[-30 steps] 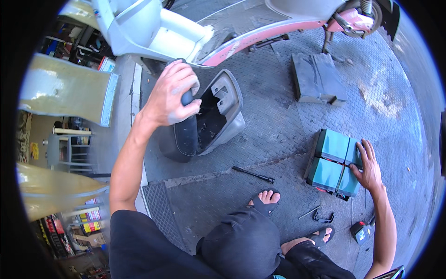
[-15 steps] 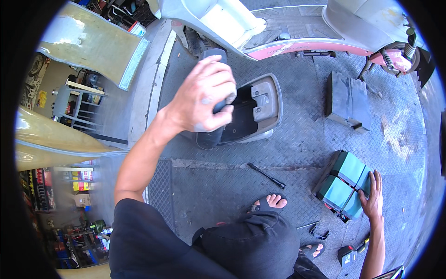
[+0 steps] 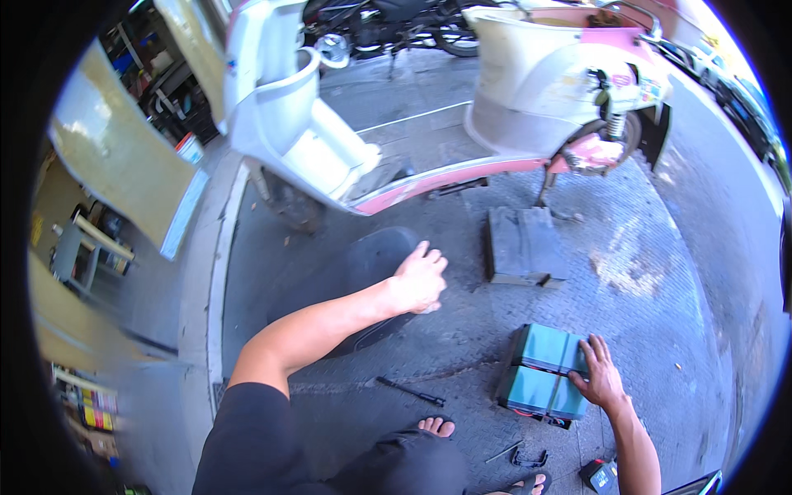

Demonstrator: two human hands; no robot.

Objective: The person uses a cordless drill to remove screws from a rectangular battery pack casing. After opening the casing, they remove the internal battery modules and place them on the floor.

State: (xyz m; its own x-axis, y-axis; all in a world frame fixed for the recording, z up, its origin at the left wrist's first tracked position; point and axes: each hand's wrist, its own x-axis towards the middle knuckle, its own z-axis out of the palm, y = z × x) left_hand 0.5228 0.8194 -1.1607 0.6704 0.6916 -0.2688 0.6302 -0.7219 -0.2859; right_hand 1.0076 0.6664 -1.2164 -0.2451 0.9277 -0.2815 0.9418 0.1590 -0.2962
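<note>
A dark scooter seat (image 3: 381,247) lies low on the metal floor ahead, left of the middle, covering the grey storage bucket beneath it. My left hand (image 3: 419,280) is at the seat's right edge, its fingers curled over that edge. To the right, a teal battery pack (image 3: 540,355), strapped across its top, stands on the floor. My right hand (image 3: 601,375) rests against the pack's right side with its fingers stretched out and slightly apart.
A pink and white scooter (image 3: 462,177) without its seat stands across the far side. Near it is a dark metal box (image 3: 525,246). A black bar-shaped tool (image 3: 411,391) lies before my feet. A black bracket (image 3: 529,456) and a power-tool battery (image 3: 596,475) are close by.
The seat has gone from raised open to lowered over its bucket, my left hand moving down with it. My right hand stays at the battery pack. The view has tilted up toward the scooter.
</note>
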